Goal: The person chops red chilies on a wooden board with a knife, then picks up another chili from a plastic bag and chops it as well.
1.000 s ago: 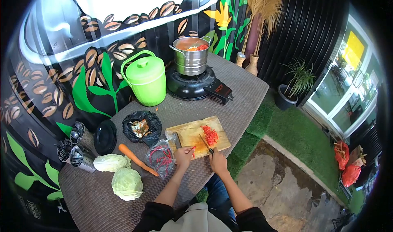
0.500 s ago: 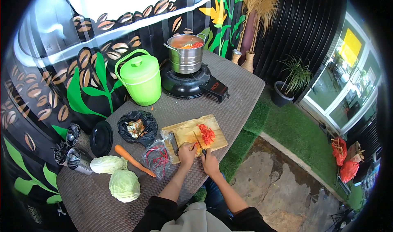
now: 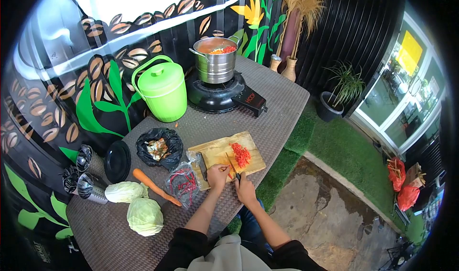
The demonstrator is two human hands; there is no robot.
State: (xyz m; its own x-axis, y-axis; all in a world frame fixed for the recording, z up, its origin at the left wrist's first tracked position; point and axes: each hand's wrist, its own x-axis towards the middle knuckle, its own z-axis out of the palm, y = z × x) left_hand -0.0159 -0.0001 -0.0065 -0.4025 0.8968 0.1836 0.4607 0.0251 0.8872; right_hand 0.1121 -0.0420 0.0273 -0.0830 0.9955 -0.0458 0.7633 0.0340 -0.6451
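Note:
My right hand (image 3: 246, 189) is closed round the dark handle of a knife (image 3: 231, 162), whose blade lies over the wooden cutting board (image 3: 210, 150). Beside the blade, my left hand (image 3: 218, 175) is pinched at the board's near left part, its fingertips on something red too small to make out. A heap of finely chopped red pieces (image 3: 240, 155) rests on the board beyond the knife. Just left of the board is a clear plastic bag (image 3: 184, 182) with red chillies inside. A dark long object (image 3: 203, 166) lies along the board's left edge.
A steel pot (image 3: 215, 63) stands on a black stove (image 3: 213, 96), beside a lidded green bucket (image 3: 165, 94). Left of the board are a black bag of scraps (image 3: 159, 149), a carrot (image 3: 155, 187), a cabbage (image 3: 145, 217), a longer cabbage (image 3: 125, 192) and a black lid (image 3: 117, 162).
The view has shifted slightly. My left fingers have moved a little at the knife; both hands stay in nearly the same place on the board.

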